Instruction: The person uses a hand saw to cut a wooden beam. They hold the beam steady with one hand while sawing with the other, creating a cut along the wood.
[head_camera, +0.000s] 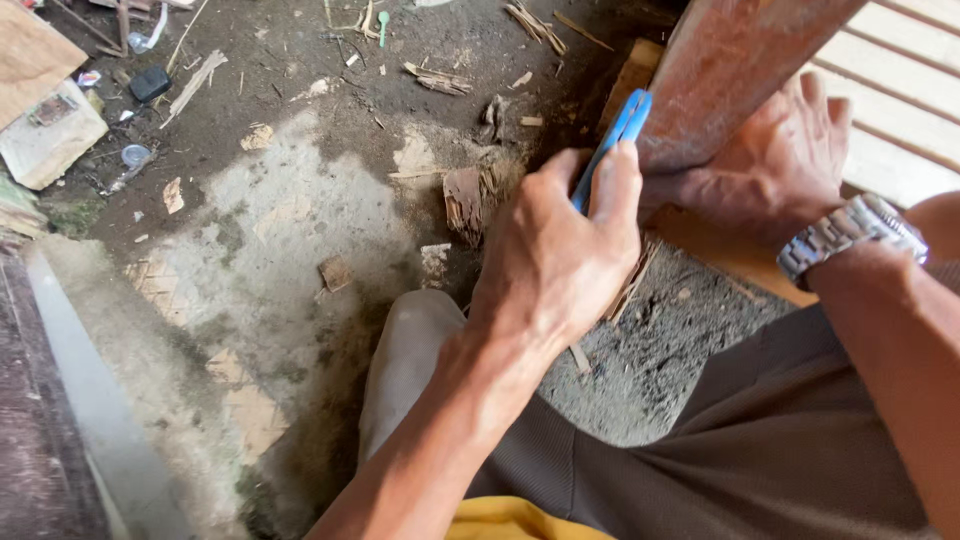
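The left hand (560, 255) is curled in a fist, its fingers (612, 190) pressed together around a thin blue tool (612, 148), most likely a pencil or marker. The tool's upper end sticks out just above the knuckles, and its tip lies against the lower edge of a reddish-brown board (740, 70). The right hand (775, 160) lies flat against that board just beyond the left fingers, its fingers spread and pressing on the wood; a metal wristwatch (850, 235) sits on the wrist.

To do this well, I would judge that the right hand should brace the board firmly so it cannot twist, while the left keeps the tool at a steady angle and draws it in one even stroke along the edge.

The board looks rough and matte, with a weathered, dusty red face and straight edges. Behind the right fingers run pale wooden slats (900, 90), smooth and evenly spaced. Below the left fingers the floor (290, 240) is patchy grey concrete and dark dirt, strewn with splinters, bamboo strips and wood chips (470, 195). The person's knees are covered by ribbed dark brown trousers (760, 450).
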